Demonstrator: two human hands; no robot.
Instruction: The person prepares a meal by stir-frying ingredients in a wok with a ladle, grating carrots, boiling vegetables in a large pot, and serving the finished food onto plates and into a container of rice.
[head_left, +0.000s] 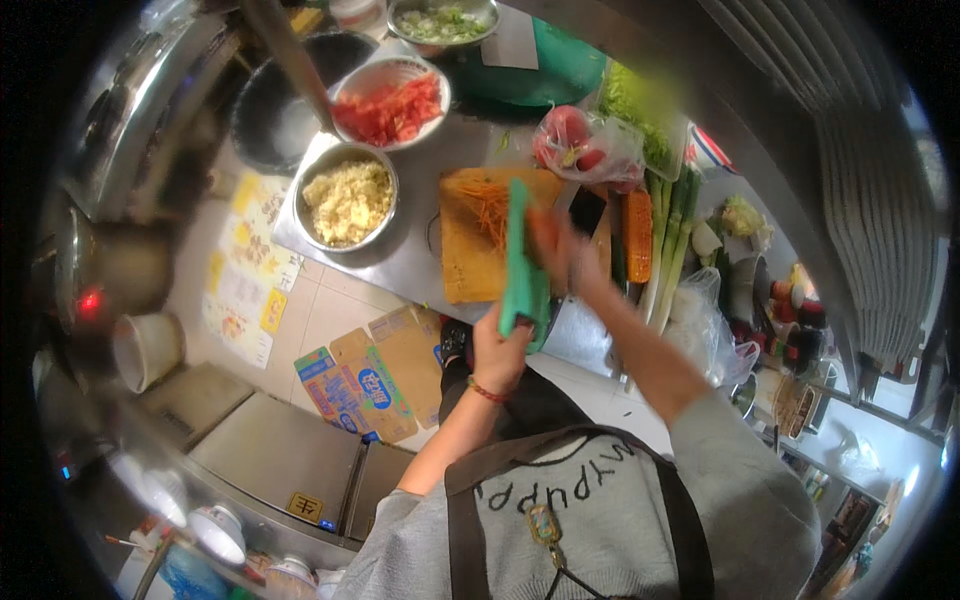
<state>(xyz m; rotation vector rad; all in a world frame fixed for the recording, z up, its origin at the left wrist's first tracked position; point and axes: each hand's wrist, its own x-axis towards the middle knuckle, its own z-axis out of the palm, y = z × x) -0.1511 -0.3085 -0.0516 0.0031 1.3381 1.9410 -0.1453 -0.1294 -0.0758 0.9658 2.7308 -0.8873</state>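
Observation:
My left hand (501, 354) is closed around the lower end of a green plastic hand grater (516, 255), held tilted over a wooden cutting board (469, 281). On the grater's right side is my right hand (559, 244), blurred by motion. Its fingers are curled around an orange piece (541, 223) that looks like carrot, mostly hidden. A loose heap of carrot shreds (487, 206) lies on the board's upper part, left of the grater. A dark flat rectangular object (587, 210) lies just right of my right hand.
Left stand a bowl of pale yellow crumbled food (346, 196) and a bowl of chopped tomato (394, 105). Rightward are a bagged bunch of tomatoes (566, 135), an orange textured block (637, 236) and scallions (671, 225). A flattened cardboard box (375, 375) lies on the floor.

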